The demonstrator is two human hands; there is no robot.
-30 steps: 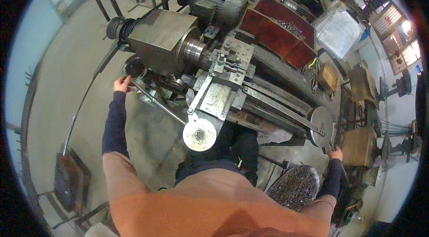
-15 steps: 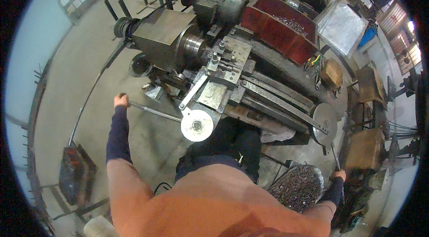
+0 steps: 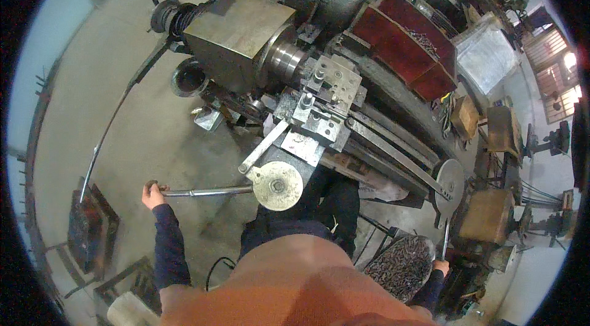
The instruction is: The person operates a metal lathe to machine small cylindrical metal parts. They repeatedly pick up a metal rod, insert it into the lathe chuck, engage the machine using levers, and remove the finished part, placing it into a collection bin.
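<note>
Left of centre: long lever (image 3: pixel 206 191), lying almost level across the frame, slim grey metal rod, far end at the round handwheel (image 3: pixel 278 186) on the lathe (image 3: pixel 319 98). Left hand (image 3: pixel 152 194) closed around its outer tip. Lower right: right hand (image 3: pixel 440 266) wrapped on a short upright handle (image 3: pixel 445 241) below a grey disc (image 3: pixel 450 183). Beside it, a heap of dark swarf (image 3: pixel 402 264).
</note>
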